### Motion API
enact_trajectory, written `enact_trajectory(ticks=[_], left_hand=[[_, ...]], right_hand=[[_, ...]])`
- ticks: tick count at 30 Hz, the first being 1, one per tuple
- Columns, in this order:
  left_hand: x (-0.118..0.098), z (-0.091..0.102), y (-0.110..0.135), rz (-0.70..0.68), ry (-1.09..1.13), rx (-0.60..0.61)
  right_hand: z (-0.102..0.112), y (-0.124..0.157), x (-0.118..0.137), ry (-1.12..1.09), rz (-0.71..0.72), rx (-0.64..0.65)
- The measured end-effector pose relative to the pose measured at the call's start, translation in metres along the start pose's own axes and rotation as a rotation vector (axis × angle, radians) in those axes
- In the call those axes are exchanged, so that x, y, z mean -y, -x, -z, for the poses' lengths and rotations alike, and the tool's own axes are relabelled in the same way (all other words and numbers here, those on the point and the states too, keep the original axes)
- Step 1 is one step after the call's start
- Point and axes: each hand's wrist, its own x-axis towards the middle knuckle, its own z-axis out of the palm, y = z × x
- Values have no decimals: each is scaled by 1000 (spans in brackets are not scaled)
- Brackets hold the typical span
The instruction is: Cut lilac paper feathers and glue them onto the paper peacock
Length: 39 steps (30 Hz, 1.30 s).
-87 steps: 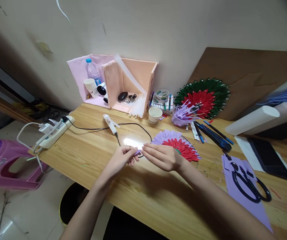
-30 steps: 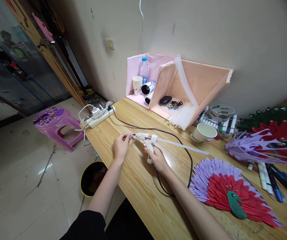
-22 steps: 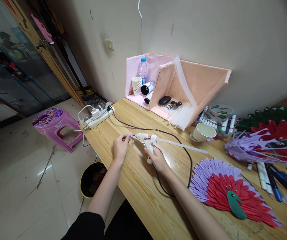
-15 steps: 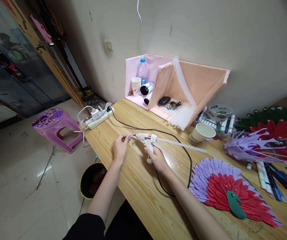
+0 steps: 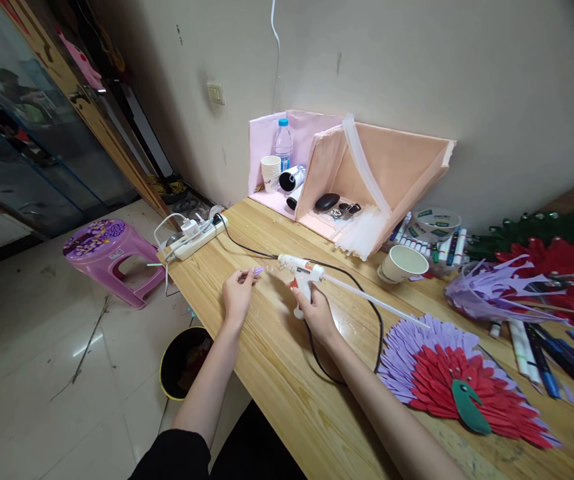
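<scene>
My right hand (image 5: 317, 312) is wrapped round the handle of a white hot glue gun (image 5: 303, 272), whose nozzle points up and to the left. A long clear glue stick (image 5: 374, 299) sticks out of its back end. Between the fingertips of my left hand (image 5: 239, 293) I pinch a small purple paper piece (image 5: 258, 271); the nozzle stands apart from it. To the right lies a feathered bird craft (image 5: 461, 387) with lilac and red paper layers and a green head.
A black cord (image 5: 381, 333) loops across the wooden table (image 5: 267, 373) near a power strip (image 5: 199, 239). Behind stand a pink divided box (image 5: 311, 150) and a paper cup (image 5: 403, 265). Purple paper strips (image 5: 497, 293) and pens lie right. A bin (image 5: 181, 367) and stool (image 5: 117, 260) stand left.
The glue gun has pulled away from the purple piece, its nozzle tipping upward and the glue stick's rear end dropping. My left hand still pinches the piece, nearly in place.
</scene>
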Motion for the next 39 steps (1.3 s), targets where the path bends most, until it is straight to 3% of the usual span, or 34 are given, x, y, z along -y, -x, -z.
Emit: enact_trajectory(ticks=[3,6,8,11,14,17,22,25,27,30,33,39], left_hand=[[-3,2,2,30,61,19],[-9,8,9,48,94,26],[-13,15,15,57,113,24],[-21,23,26,100,157,24],[-33,22,37,127,184,68],[-49,11,50,136,195,185],[-90,-30,78,101,148,524],[-126,-62,102,-10,112,826],[-152,-84,120,-87,108,1011],[-185,-115,145,-193,127,1167],[-208,-140,163,-251,180,1209],[-223,-172,179,-316,225,1209]], right_hand=[[-5,-29,5,171,111,-109],[-13,-62,4,498,127,-84],[-19,-77,2,562,120,-77],[-27,-87,-2,602,97,-92],[-24,-78,2,630,66,-96],[6,-48,14,601,81,-68],[109,38,55,385,199,-1],[167,92,81,455,236,-128],[194,121,95,505,274,-208],[220,151,109,563,301,-323],[236,165,117,600,303,-463],[257,172,122,609,303,-636]])
